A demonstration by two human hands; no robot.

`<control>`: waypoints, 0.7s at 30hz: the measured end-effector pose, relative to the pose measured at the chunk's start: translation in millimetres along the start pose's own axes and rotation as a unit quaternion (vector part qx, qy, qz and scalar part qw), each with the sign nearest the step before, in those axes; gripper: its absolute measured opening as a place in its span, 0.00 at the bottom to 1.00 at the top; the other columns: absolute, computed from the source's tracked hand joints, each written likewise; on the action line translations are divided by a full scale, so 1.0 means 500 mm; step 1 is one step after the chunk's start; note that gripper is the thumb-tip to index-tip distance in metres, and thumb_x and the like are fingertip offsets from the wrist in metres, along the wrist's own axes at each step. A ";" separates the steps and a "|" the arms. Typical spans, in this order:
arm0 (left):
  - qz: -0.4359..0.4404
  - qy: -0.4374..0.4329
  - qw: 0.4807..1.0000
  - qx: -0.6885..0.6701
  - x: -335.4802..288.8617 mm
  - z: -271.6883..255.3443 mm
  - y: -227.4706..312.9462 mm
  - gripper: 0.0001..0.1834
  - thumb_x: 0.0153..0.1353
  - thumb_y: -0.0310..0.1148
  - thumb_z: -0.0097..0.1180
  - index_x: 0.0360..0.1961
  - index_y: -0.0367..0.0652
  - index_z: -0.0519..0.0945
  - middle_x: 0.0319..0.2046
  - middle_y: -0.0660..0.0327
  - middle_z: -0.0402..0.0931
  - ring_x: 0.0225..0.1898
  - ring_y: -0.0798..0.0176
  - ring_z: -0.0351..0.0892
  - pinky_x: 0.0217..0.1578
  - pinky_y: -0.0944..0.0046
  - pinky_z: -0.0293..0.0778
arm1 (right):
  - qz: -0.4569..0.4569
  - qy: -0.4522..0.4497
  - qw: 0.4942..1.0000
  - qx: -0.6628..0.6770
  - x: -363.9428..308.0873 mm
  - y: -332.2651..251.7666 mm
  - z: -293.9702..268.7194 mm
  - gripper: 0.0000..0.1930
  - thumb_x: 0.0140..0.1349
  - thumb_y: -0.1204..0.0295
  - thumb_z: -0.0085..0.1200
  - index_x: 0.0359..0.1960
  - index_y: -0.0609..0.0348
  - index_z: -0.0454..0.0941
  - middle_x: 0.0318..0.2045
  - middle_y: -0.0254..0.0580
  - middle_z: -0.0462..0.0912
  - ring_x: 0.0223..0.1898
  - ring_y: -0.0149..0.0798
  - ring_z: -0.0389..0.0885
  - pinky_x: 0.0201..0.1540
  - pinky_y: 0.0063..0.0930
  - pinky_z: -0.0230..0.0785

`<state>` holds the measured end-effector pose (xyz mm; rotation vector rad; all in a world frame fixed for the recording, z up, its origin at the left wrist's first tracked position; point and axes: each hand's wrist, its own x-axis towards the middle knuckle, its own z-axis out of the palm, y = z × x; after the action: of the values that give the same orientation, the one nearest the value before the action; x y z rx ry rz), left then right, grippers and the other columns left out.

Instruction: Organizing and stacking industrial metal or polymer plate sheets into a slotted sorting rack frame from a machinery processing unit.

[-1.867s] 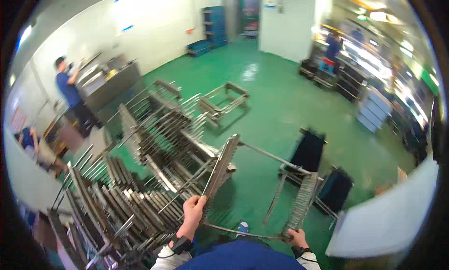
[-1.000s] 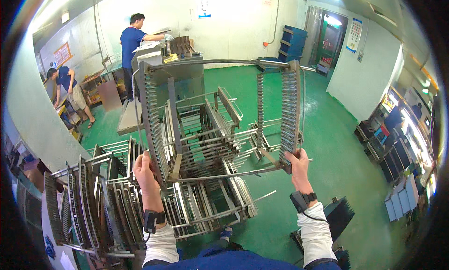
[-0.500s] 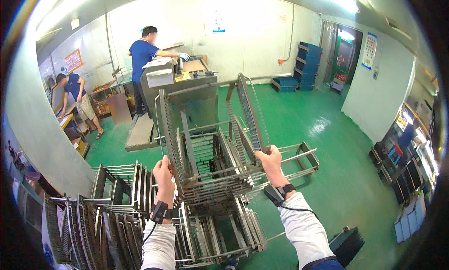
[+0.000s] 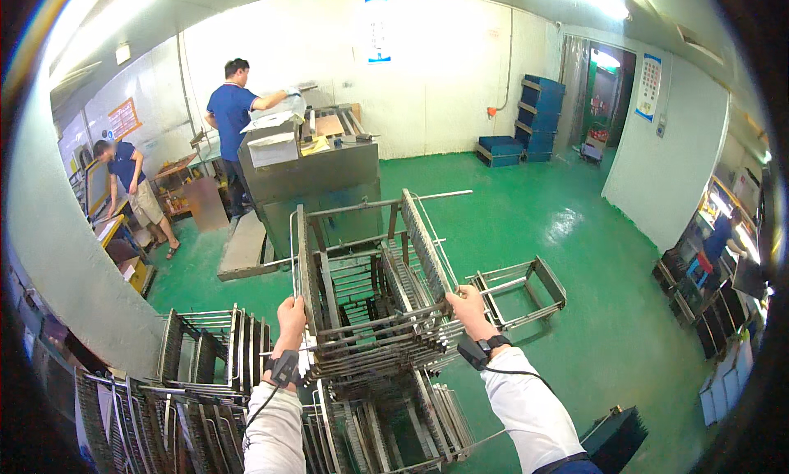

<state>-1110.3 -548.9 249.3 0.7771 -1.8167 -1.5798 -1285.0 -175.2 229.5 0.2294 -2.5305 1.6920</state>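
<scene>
A metal rack frame with slotted side plates (image 4: 425,242) and thin rods is gripped between my two hands. My left hand (image 4: 291,319) is closed round its left side. My right hand (image 4: 468,308) is closed on its right side, at the near corner. The frame's near end lies low over a stack of similar metal racks (image 4: 374,352); whether it rests fully on them I cannot tell. Both wrists carry black strapped devices with cables.
More slotted racks (image 4: 214,355) stand packed at the left. A separate frame (image 4: 526,292) stands on the green floor at right. Ahead is a steel cabinet (image 4: 333,178) with a co-worker (image 4: 232,112) beside it; another person (image 4: 130,174) bends farther left. Blue crates (image 4: 540,117) are stacked by the wall.
The rack frame's far end has come down and it now lies closer to the stack. My hands have lowered slightly with it. The co-worker by the cabinet has shifted left.
</scene>
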 end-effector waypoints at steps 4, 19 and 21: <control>0.050 0.026 0.997 0.058 -0.001 0.024 -0.020 0.17 0.62 0.35 0.48 0.19 0.36 0.68 0.14 0.68 0.61 0.19 0.74 0.56 0.20 0.67 0.56 | 0.082 -0.058 0.984 0.147 -0.060 -0.026 -0.055 0.15 0.54 0.69 0.56 0.41 0.63 0.73 0.27 0.35 0.77 0.22 0.25 0.72 0.23 0.19 0.66; 0.023 0.113 0.988 -0.101 -0.145 -0.048 -0.065 0.13 0.65 0.37 0.43 0.42 0.40 0.72 0.27 0.63 0.67 0.28 0.67 0.65 0.33 0.66 0.64 | 0.477 0.100 0.860 0.151 -0.771 0.388 -0.521 0.09 0.57 0.68 0.53 0.35 0.60 0.75 0.22 0.36 0.76 0.22 0.28 0.74 0.23 0.22 0.68; 0.028 0.061 0.997 -0.048 -0.261 -0.001 -0.021 0.12 0.64 0.39 0.45 0.35 0.39 0.71 0.24 0.67 0.63 0.26 0.70 0.60 0.28 0.70 0.59 | 0.536 0.184 0.817 0.107 -1.006 0.452 -0.583 0.07 0.56 0.69 0.52 0.31 0.60 0.77 0.22 0.41 0.79 0.24 0.34 0.77 0.24 0.28 0.70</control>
<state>-1024.9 -451.5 230.6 0.7551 -1.6494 -1.5382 -831.8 216.7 56.4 -1.6304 -2.2057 1.9663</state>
